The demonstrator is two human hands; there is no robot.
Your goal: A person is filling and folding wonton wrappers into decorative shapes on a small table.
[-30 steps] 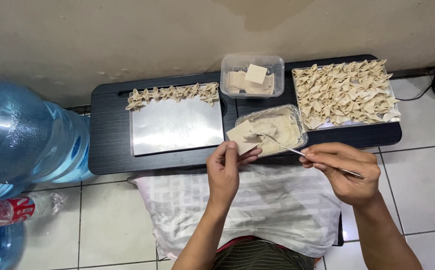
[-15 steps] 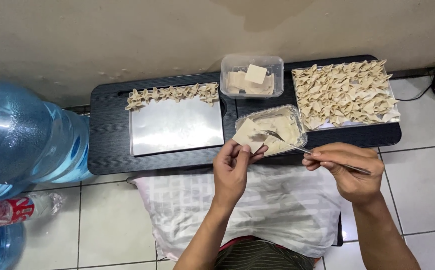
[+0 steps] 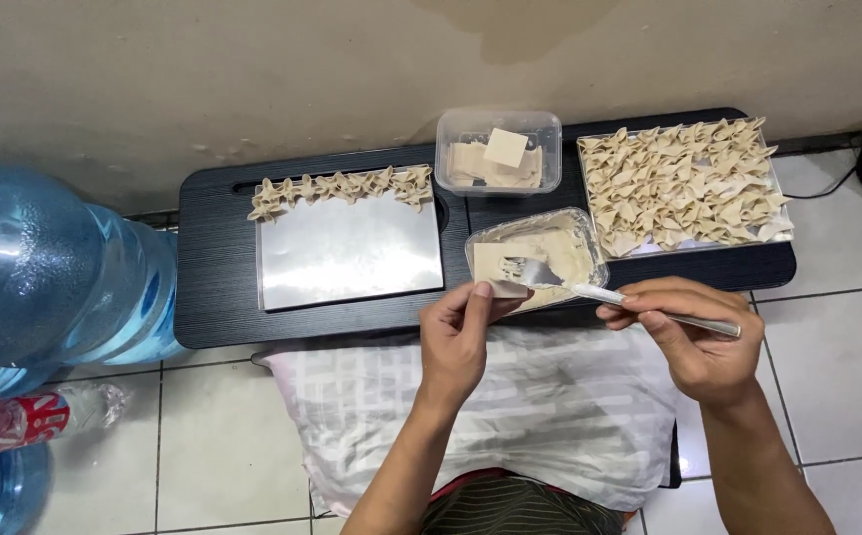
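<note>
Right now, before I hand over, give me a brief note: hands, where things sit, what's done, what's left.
Left hand: holds a square wrapper over the filling tub.
Right hand: grips a fork, its tines at the wrapper.
Spare wrappers wait in the clear tub.
Done: the right tray is full of folded dumplings; the left steel tray carries one row along its far edge.
Left: most of the left tray is bare, and this wrapper is unfolded.

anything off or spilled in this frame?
Nothing spilled. The one oddity: a plastic bottle lying on its side on the floor beside the big water jug. Folded dumplings sit neatly on their tray.
</note>
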